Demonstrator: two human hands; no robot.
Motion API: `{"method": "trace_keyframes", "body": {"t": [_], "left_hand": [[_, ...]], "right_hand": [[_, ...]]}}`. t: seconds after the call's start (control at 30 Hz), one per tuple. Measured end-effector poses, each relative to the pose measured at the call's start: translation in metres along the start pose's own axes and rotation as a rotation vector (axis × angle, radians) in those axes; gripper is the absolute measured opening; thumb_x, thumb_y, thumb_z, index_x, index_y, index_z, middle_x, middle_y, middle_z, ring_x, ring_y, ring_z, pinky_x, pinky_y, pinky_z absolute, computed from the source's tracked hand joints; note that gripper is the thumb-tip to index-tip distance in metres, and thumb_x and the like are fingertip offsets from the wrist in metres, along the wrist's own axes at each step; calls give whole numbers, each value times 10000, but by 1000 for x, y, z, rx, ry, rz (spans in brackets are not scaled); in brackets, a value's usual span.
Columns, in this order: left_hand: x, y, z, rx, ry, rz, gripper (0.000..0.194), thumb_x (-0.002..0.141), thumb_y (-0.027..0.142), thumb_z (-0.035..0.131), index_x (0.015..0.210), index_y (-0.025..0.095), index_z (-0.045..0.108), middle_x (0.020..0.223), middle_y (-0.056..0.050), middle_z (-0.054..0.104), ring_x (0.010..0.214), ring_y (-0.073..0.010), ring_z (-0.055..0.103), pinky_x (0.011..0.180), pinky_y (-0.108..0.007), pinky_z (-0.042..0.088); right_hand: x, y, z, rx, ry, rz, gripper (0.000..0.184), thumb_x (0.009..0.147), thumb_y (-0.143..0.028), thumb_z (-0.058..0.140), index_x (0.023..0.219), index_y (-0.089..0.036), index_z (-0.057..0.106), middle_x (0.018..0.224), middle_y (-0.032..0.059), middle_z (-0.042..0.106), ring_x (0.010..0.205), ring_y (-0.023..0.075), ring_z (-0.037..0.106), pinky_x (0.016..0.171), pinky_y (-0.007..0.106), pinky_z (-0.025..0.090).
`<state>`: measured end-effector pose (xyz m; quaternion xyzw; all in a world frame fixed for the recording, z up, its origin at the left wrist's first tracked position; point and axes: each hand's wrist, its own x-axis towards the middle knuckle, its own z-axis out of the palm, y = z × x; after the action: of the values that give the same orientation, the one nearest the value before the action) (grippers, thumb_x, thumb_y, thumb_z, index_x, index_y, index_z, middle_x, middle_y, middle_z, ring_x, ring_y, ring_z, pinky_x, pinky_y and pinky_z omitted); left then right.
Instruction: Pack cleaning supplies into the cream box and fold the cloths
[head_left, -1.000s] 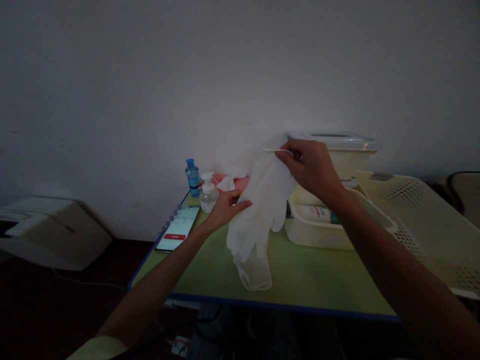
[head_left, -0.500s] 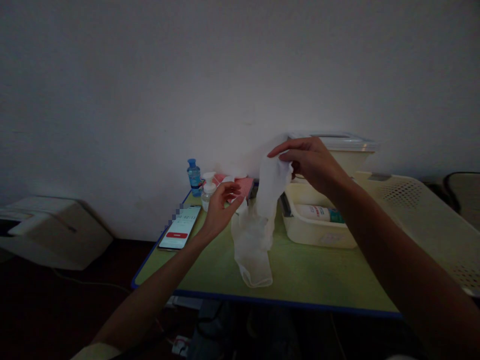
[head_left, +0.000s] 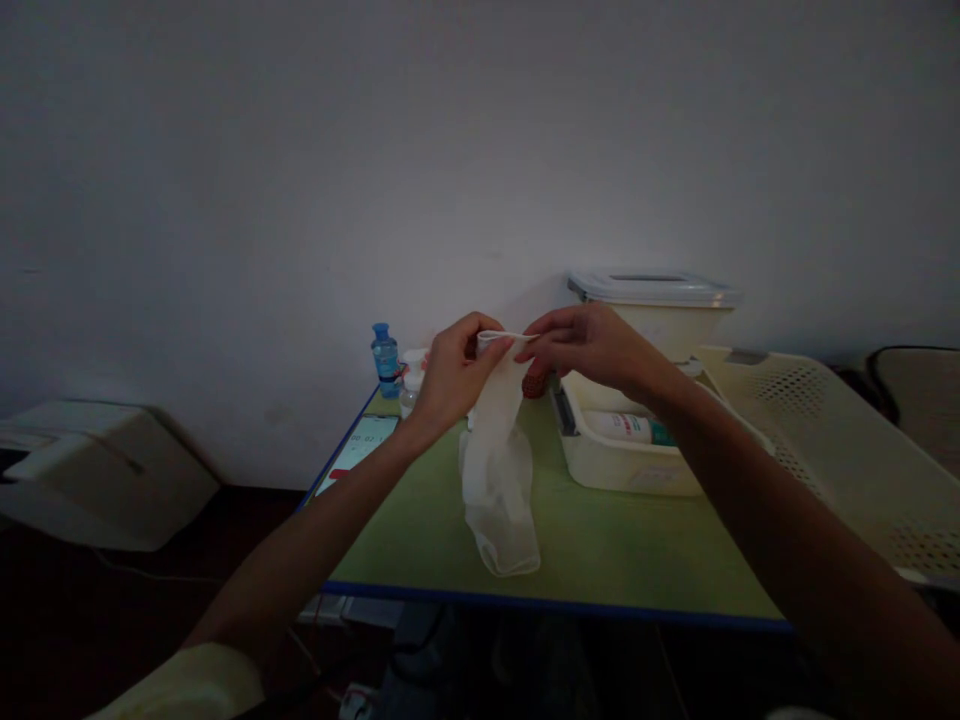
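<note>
A thin, sheer white sock [head_left: 501, 385] hangs by its top edge between my hands, above the table. My left hand [head_left: 456, 372] pinches the left side of its cuff between thumb and fingers. At the cuff's right side, my right hand [head_left: 589, 345] grips the edge with its fingertips. Below, more of the same sheer white fabric [head_left: 499, 500] lies on the table with a hemmed end towards me. Where the hanging part meets the lying part, I cannot tell if they are one piece or two.
On the green table [head_left: 615, 560], a blue bottle [head_left: 385, 362] and a phone [head_left: 364, 445] stand at left. A cream basket [head_left: 637, 470] holding a white-and-green tube [head_left: 622, 427] sits right, before a lidded box [head_left: 660, 300]. Further right leans a perforated basket [head_left: 832, 440].
My left hand has moved up and right to take hold of the sock's cuff. My right hand has come slightly lower and left, and the cuff is now stretched between both.
</note>
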<state>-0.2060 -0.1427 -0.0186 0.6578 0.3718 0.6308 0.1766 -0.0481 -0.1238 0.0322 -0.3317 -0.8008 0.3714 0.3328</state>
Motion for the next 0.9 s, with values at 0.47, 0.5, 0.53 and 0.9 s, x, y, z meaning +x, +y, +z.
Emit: {"method": "trace_keyframes", "body": {"t": [0.47, 0.5, 0.53, 0.9], "left_hand": [[7, 4, -28, -13, 79, -83, 217, 639, 327, 651, 558, 140, 576, 490, 33, 514, 459, -65, 438, 424, -161, 340], [7, 4, -29, -14, 78, -79, 249, 639, 355, 658, 547, 141, 571, 492, 31, 515, 466, -66, 440, 429, -162, 344], [7, 4, -29, -13, 75, -77, 276, 642, 380, 660, 540, 141, 569, 494, 31, 514, 470, -66, 439, 432, -163, 346], [9, 16, -32, 49, 47, -14, 117, 684, 198, 636, 590, 130, 643, 552, 26, 528, 501, -58, 453, 449, -163, 349]], "right_hand": [[-7, 9, -20, -148, 40, -148, 67, 669, -197, 649, 623, -158, 620, 521, -19, 581, 469, 87, 512, 446, 202, 390], [-8, 9, -20, -100, 51, -149, 72, 669, -206, 654, 630, -156, 621, 517, -23, 579, 463, 82, 511, 438, 195, 388], [-9, 9, -20, -69, 66, -152, 79, 674, -214, 655, 635, -153, 623, 512, -27, 575, 457, 75, 506, 432, 187, 384], [-18, 2, -17, 21, 226, -116, 91, 721, -180, 646, 647, -128, 653, 461, -37, 534, 406, 42, 458, 393, 167, 361]]}}
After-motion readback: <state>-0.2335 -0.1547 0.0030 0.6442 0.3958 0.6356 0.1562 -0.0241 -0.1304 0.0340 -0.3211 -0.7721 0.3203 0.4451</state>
